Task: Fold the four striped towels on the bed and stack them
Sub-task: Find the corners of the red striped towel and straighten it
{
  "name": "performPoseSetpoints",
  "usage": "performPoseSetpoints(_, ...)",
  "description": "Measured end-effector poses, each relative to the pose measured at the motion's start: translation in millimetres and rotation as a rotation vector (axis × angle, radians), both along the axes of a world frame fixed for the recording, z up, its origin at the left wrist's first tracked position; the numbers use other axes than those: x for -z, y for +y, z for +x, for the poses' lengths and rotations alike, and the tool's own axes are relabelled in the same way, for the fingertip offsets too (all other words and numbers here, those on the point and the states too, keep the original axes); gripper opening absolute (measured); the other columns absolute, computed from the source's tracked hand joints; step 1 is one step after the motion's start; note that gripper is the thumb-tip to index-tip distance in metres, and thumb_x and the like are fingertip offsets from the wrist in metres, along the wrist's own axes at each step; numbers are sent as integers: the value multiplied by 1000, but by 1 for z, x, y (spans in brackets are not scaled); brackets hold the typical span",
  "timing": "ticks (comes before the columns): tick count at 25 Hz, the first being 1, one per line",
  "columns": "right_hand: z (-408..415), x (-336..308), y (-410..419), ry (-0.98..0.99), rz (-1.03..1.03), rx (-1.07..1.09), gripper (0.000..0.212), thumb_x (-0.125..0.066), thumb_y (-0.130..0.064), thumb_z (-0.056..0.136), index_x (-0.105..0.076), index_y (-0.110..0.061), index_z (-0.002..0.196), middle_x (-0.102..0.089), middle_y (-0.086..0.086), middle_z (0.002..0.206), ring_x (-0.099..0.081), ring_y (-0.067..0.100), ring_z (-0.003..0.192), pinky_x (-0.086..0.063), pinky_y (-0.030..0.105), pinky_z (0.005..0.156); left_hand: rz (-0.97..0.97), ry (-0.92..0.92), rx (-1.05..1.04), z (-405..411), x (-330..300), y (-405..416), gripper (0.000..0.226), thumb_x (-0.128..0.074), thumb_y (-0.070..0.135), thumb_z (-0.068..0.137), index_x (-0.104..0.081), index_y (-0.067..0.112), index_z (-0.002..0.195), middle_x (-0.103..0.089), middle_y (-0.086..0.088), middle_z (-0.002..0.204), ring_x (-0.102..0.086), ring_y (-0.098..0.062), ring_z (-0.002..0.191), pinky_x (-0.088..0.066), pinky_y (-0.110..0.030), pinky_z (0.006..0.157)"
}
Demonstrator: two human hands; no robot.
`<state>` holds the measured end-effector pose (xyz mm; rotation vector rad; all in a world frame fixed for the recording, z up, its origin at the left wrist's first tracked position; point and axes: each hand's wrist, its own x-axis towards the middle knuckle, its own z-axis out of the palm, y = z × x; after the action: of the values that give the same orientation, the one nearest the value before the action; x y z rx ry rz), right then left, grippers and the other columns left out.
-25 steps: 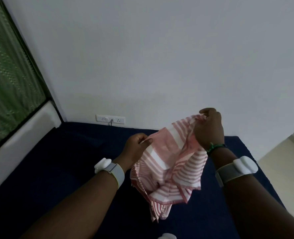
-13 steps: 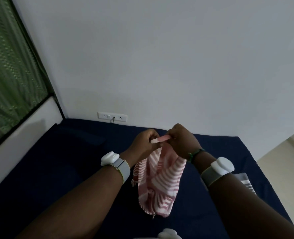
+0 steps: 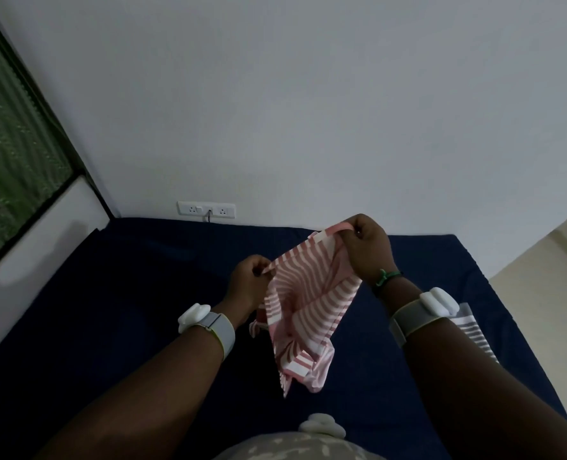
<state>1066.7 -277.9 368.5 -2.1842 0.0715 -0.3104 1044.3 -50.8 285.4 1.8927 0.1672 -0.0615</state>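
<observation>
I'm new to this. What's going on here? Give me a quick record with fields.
activity: person folding towels over a bed
left hand: pinches one edge of the pink striped towel
right hand: pinches another edge, held higher
towel state: held up, lower part hanging crumpled
also on bed: grey striped towel, partly hidden by the right arm
surface: dark blue bed

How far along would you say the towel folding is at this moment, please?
Early, it seems. No stack is visible. In hand: the pink striped towel hangs unfolded above the dark blue bed, pinched at its top edge by the left hand and right hand. A grey striped towel lies on the bed behind the right forearm, fold state unclear. The other two are out of view.
</observation>
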Motion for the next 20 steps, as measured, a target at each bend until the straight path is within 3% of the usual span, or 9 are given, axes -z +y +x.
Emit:
performPoseSetpoints(2,3,9,-22,77,-119,5,9,-64,-18,93,-70,-13,96,-71,3,94,-64,19,86,-52,32,78,-95,-39,-94,3,-12,-9,6,-67,6,94,-70,11,96,-72,-7,92,-69,-23,83,-56,-33,72)
performPoseSetpoints(4,0,15,-44,130,-276,-8,21,-71,-19,85,-71,-17,106,-66,3,108,-65,19,92,-54,33,83,-150,-93,-115,6,-27,-28,17,-64,-2,90,-73,12,96,-74,-2,91,-70,-13,82,-58,-26,70)
performPoseSetpoints(6,-7,15,-44,141,-315,-112,42,-80,-25,79,-67,-25,119,-52,-3,121,-57,10,97,-52,28,86,-153,-154,-44,6,-45,-48,17,-69,-2,88,-76,12,96,-75,2,90,-70,-4,79,-55,-17,67)
performPoseSetpoints(8,-12,11,-37,97,-345,-323,52,-85,-33,77,-65,-27,125,-48,-6,120,-51,5,97,-45,20,83,-92,-236,86,6,-60,-74,16,-75,1,86,-77,14,96,-76,3,91,-70,-5,81,-54,-15,69)
performPoseSetpoints(10,-9,9,-34,0,-388,-409,30,-80,-27,83,-71,-19,111,-55,-2,109,-56,10,92,-42,21,76,3,-328,188,9,-69,-89,16,-78,4,83,-76,17,92,-73,4,91,-68,-8,81,-52,-16,69)
performPoseSetpoints(12,-1,1,-47,-87,-336,-361,7,-73,-13,86,-74,-14,92,-62,0,97,-62,18,87,-44,26,72,58,-317,213,9,-67,-97,14,-81,12,83,-72,19,91,-71,3,87,-67,-11,78,-52,-21,66)
performPoseSetpoints(16,6,-8,-75,-137,-180,-292,14,-67,-4,87,-74,-15,91,-66,-1,94,-62,15,85,-49,24,75,195,-110,234,2,-39,-92,16,-77,30,91,-72,14,93,-74,-4,87,-70,-17,80,-55,-33,68)
performPoseSetpoints(20,15,-8,-94,-96,-90,-136,10,-64,-12,92,-72,-12,98,-67,2,98,-64,21,89,-53,32,79,195,8,116,0,-19,-88,29,-71,32,95,-72,5,83,-73,-12,82,-65,-18,71,-52,-38,66)
